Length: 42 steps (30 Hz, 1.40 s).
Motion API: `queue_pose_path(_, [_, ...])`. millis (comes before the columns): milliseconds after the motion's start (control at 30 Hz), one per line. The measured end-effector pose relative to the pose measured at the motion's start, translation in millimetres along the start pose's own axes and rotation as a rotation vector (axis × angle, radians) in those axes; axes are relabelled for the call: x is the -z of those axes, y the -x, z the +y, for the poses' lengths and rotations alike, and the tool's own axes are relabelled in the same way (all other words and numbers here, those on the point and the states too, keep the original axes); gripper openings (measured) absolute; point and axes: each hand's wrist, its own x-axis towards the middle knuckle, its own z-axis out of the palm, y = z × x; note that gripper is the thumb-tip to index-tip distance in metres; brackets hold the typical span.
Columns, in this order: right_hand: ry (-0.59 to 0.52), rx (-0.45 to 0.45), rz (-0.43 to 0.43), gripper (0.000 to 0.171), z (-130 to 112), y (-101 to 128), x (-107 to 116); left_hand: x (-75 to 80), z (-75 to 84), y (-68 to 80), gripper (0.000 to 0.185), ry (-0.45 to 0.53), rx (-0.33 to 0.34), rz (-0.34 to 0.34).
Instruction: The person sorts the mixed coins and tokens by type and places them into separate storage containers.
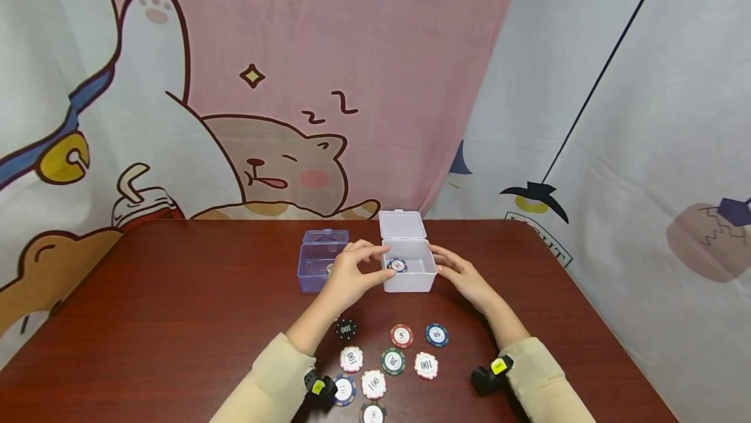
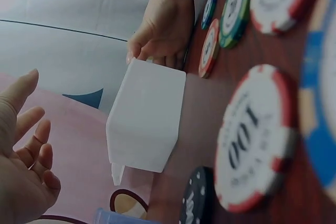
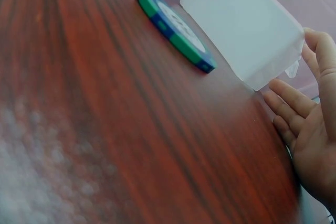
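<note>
White box (image 1: 411, 273) sits open mid-tabletop (image 1: 176, 319) toward the far edge, one chip (image 1: 397, 265) inside. Left hand (image 1: 352, 273) over its left rim, fingers loose, holding nothing; right hand (image 1: 463, 276) steadies the right wall, fingers straight. Best practice, judged: brace the box, lay chips in flat.

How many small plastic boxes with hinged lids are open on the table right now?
2. The white translucent plastic box stands between both hands, a chip inside. The purple transparent plastic box sits just left of it, partly behind the left hand.

beige sleeves (image 1: 276, 384), blk wrist cams w/ yellow tags (image 1: 495, 371)
</note>
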Motion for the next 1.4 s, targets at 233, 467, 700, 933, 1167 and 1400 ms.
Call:
queue_pose_path(233, [-0.015, -0.01, 0.008, 0.049, 2, -1, 1, 8.5, -1.7, 11.2, 0.038, 0.032, -0.018, -0.042])
queue_pose_path(467, [-0.021, -0.018, 0.004, 0.049, 4, -1, 1, 20.3, -5.5, 24.3, 0.038, -0.004, -0.037, -0.075])
queue_pose_path(700, [-0.02, -0.011, 0.007, 0.049, 4, -2, 1, 31.7, -12.2, 36.4, 0.038, -0.03, -0.004, -0.116])
queue_pose_path(933, [-0.017, -0.013, 0.008, 0.049, 5, -1, 2, 41.5, -23.5, 48.1, 0.037, -0.031, 0.025, -0.149])
queue_pose_path(1167, [-0.024, -0.015, 0.009, 0.049, 6, -2, 1, 51.3, -34.5, 61.3, 0.039, -0.081, 0.048, -0.184])
queue_pose_path(1400, [-0.024, -0.015, 0.012, 0.049, 4, -1, 1, 63.0, -41.1, 69.6, 0.041, -0.147, 0.038, -0.206])
